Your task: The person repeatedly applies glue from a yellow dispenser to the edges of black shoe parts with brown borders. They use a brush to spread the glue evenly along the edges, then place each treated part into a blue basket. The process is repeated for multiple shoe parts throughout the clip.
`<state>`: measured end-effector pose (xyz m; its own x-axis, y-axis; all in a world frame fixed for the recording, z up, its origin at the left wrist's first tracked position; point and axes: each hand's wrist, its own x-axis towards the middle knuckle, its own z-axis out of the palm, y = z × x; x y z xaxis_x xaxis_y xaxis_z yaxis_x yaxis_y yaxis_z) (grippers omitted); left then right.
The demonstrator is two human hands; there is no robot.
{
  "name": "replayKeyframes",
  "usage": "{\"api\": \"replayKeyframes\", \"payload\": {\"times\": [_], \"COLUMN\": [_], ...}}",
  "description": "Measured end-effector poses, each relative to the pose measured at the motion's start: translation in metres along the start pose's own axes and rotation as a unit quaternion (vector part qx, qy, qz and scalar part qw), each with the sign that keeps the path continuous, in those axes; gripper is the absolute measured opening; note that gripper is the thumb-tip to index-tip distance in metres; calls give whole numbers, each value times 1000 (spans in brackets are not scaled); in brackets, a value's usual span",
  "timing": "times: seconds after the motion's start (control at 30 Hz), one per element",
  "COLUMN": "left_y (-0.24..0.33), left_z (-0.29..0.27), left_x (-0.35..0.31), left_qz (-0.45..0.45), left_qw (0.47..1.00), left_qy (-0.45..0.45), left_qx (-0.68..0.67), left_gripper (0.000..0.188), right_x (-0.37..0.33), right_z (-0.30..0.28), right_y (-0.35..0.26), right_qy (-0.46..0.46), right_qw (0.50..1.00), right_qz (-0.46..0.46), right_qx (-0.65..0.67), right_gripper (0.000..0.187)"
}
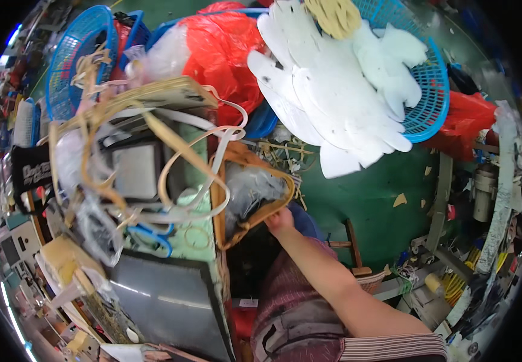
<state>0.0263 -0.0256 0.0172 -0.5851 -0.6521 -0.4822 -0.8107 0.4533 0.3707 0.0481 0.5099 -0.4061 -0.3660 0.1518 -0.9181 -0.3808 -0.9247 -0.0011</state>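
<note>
My right hand (280,222) is at the near right rim of a tan-brown open pouch (254,156), pinching its edge; part of the fingers is hidden behind the rim. Inside the pouch lies crumpled clear and dark plastic (252,188). It sits against the right edge of a cluttered workbench (197,241). On the bench, blue-handled scissors (163,240) lie under loose pale strips (179,142), close to a grey square block (135,171). My left hand does not appear.
A blue basket (433,99) holds a stack of white cut sheets (339,102) at the back. Red plastic bags (222,51) and another blue basket (62,78) stand farther left. A dark glossy panel (164,301) covers the near bench. Scraps lie on the green floor (357,211).
</note>
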Motion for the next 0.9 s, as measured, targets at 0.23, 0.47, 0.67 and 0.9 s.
{"api": "replayKeyframes", "payload": {"times": [0.23,0.47,0.67,0.9], "left_y": [-44,60,76,152], "left_z": [-1,74,70,71], "left_x": [42,-59,-106,-62], "left_qz": [263,550,646,624], "left_qw": [951,761,743,758], "left_qy": [67,219,172,181], "left_qx": [150,263,36,-59], "left_gripper": [63,63,63,60], "right_x": [-297,-558,-618,-472], "right_z": [-50,24,60,103], "right_y": [-117,-146,-150,-123], "right_qy": [162,33,-346,-255], "right_qw": [941,800,671,771], "right_qz": [-207,-424,-487,-334], "right_qx": [-213,-423,-439,-478], "right_gripper": [10,16,40,47]}}
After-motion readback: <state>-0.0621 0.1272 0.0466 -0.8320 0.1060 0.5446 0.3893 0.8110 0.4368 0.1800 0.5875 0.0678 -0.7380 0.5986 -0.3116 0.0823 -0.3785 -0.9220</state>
